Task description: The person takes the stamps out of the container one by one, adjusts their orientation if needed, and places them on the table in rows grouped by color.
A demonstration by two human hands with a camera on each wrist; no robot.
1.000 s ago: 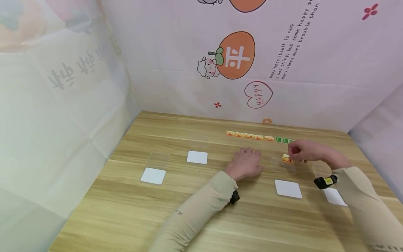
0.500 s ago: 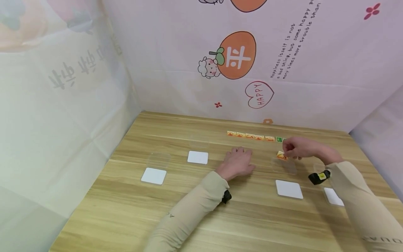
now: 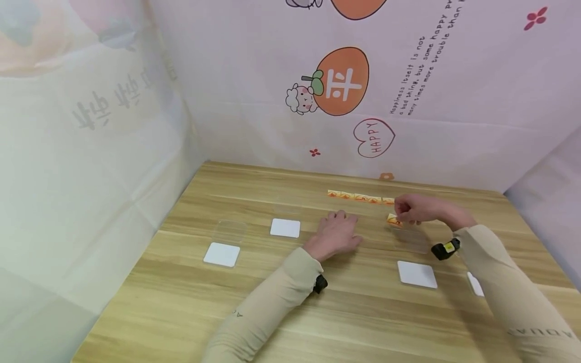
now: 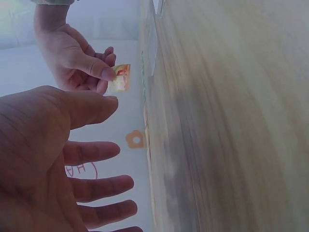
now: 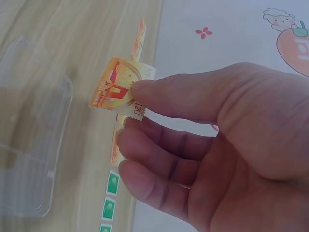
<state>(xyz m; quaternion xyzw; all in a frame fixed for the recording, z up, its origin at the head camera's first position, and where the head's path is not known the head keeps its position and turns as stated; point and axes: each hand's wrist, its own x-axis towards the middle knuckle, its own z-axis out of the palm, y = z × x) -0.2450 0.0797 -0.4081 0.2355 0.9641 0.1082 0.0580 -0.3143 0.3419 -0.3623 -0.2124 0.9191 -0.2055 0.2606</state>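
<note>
My right hand [image 3: 419, 207] pinches an orange-and-yellow postage stamp [image 5: 118, 89] between thumb and fingers, its perforated edge and the figure 120 showing in the right wrist view. Behind it along the back of the table runs a row of similar orange stamps [image 3: 360, 197]. Green stamps [image 5: 108, 209] continue that row; in the head view the right hand hides them. My left hand [image 3: 334, 235] is low over the wooden table, in front of the orange row. Its fingers are spread and hold nothing, as the left wrist view shows.
A clear plastic box [image 5: 52, 169] lies just in front of the right hand, with a white rectangle [image 3: 417, 274] nearer me. More white rectangles [image 3: 285, 228] and clear pieces [image 3: 230, 231] lie to the left. Another white rectangle [image 3: 475, 284] is partly behind the right sleeve. A printed cloth [image 3: 272, 136] stands behind the table.
My right hand has moved left with the stamp, now covering the green stamps and nearing the orange row's right end. The left hand has shifted slightly left.
</note>
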